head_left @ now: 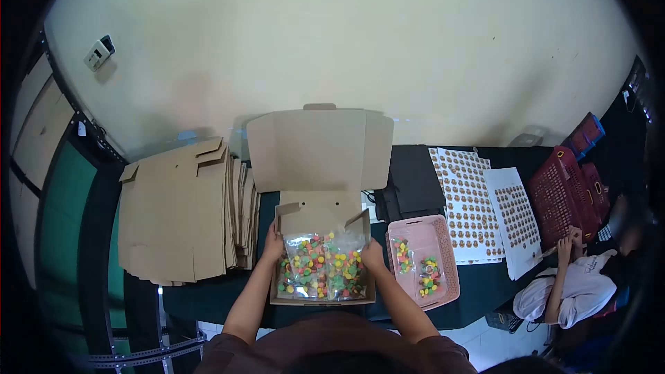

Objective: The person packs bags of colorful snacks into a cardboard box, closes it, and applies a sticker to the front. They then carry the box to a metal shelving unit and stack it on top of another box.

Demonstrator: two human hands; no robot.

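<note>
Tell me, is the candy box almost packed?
Partly. The open box already holds clear candy bags. The left hand and right hand press them in. More bags wait in the pink basket, and the lid is up.

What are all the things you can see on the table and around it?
Open cardboard box: one, brown, table middle.
Candy bags: two, clear with colourful sweets, inside the box.
Flat boxes: a stack, brown, left.
Pink basket: one, right of the box, more candy bags inside.
Sticker sheets: two, white, further right.
Red baskets: dark red, far right.
Co-worker: one, white shirt, far right.
Left hand: on bags.
Right hand: on bags.
</note>
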